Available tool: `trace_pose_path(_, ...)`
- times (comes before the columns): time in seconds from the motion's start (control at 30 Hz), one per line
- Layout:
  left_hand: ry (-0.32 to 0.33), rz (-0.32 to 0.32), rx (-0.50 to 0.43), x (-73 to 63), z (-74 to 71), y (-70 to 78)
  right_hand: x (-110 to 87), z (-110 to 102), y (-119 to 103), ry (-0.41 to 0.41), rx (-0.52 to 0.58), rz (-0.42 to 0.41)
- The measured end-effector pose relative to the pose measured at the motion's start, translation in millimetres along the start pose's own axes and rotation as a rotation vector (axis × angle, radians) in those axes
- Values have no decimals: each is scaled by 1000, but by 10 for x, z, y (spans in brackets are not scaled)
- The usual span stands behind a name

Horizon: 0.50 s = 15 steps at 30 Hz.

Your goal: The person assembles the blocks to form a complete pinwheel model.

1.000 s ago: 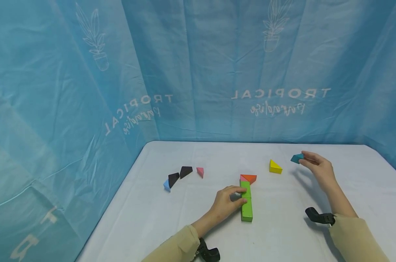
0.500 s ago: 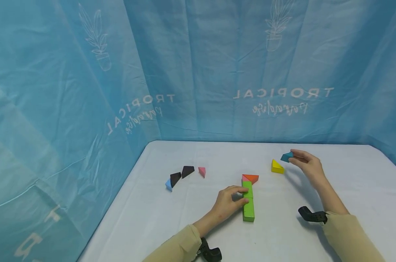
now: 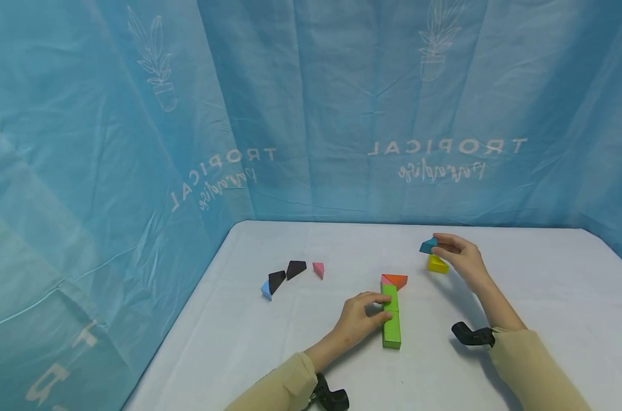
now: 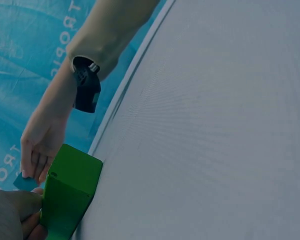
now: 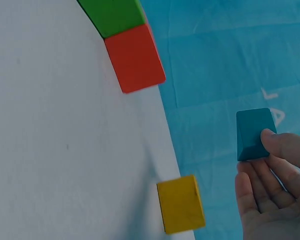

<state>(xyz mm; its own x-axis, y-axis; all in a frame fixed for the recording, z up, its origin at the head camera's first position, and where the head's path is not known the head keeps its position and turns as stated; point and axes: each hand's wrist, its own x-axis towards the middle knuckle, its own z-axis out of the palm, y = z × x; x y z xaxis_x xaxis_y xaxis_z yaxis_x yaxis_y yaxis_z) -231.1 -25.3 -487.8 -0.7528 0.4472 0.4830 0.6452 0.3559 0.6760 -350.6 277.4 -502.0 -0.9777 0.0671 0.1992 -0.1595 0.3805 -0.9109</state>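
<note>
My right hand (image 3: 464, 260) pinches a small teal wedge block (image 5: 252, 132) between thumb and fingers, above the table. In the head view that block overlaps the top of a yellow triangular block (image 3: 437, 264). At the table's middle, my left hand (image 3: 356, 321) rests its thumb and fingertips against the left side of a green block (image 3: 391, 331) and another green block (image 3: 389, 297), which lie end to end. An orange-red triangular block (image 3: 397, 280) and a pink one (image 3: 385, 279) sit at the far end of this row.
Left of the row lie two black blocks (image 3: 296, 269), a light blue block (image 3: 266, 290) and a loose pink triangular block (image 3: 318, 269). A blue printed cloth (image 3: 311, 114) hangs behind the white table (image 3: 269, 354).
My right hand has carried the teal block leftward, from right of the yellow block to just over it in the head view. My left hand has stayed at the green blocks.
</note>
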Motion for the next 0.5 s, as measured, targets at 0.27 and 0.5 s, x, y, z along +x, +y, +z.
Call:
trace_pose_path(0.27, 0, -5, 2, 4, 5, -17, -108, 190, -367, -50, 10, -33)
trace_pose_path(0.5, -4, -18, -12, 4, -1, 2, -316, 262, -833, -133, 21, -45)
